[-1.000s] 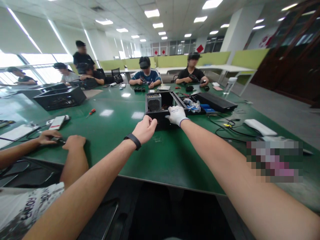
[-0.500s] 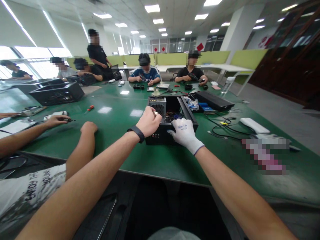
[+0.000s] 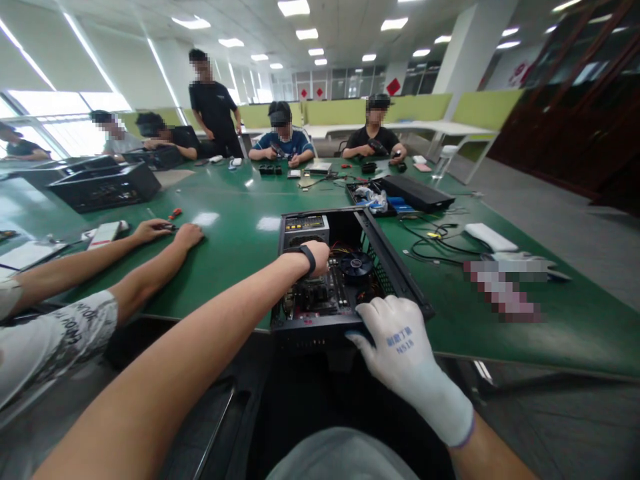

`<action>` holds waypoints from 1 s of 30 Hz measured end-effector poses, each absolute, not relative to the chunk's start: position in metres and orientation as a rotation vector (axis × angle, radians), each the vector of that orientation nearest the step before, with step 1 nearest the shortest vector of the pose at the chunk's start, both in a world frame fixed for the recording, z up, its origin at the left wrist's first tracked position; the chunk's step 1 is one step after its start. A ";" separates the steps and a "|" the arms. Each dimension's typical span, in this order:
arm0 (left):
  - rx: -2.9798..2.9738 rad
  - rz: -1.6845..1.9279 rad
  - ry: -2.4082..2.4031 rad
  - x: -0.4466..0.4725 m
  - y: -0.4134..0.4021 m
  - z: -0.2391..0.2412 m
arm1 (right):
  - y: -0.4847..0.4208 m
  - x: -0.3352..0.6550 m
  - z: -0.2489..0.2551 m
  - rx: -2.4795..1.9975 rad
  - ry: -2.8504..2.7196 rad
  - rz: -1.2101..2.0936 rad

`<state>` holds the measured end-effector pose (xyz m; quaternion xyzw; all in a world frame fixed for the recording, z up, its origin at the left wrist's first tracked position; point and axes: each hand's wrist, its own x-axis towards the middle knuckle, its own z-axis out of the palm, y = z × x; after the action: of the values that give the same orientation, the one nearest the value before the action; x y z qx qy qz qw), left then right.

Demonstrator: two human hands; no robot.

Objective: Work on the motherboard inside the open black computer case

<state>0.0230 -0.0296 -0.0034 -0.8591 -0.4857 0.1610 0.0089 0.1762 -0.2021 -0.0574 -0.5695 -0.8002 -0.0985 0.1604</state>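
Observation:
An open black computer case (image 3: 300,340) lies on the green table at its near edge, with a power supply (image 3: 305,228), a round black fan (image 3: 357,265) and circuit boards showing inside. My right hand (image 3: 395,337), in a white glove, grips the near right rim of the case, thumb outside and fingers over the edge. Above the opening, just in front of the power supply, is my bare left hand (image 3: 319,259) with a black wristband (image 3: 307,260). Its fingers look curled, and their tips are hidden behind the hand.
To the left, a co-worker's hands (image 3: 170,233) hold a small dark item near a red screwdriver (image 3: 175,213). Black cables (image 3: 425,247), a white box (image 3: 491,237) and a glove (image 3: 520,262) lie to the right. Behind the case sits a black case or panel (image 3: 415,193).
The computer case has come toward me to the table edge, my gloved right hand on its rim. My left hand now reaches further over the interior. The co-worker's hands at left have moved right.

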 end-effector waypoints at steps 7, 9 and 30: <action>-2.647 0.789 -1.520 0.037 -0.029 -0.019 | -0.227 0.179 -0.061 -1.605 -2.264 -0.217; -2.655 0.840 -1.513 0.038 -0.024 -0.029 | -0.229 0.179 -0.062 -1.608 -2.261 -0.212; -2.623 0.857 -1.631 0.032 -0.004 -0.060 | -0.231 0.177 -0.060 -1.599 -2.256 -0.264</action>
<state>0.0318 -0.0042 -0.0598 -0.8179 -0.5085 0.2672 -0.0316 0.1770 -0.2306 -0.0603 -0.5661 -0.7988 -0.0934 0.1809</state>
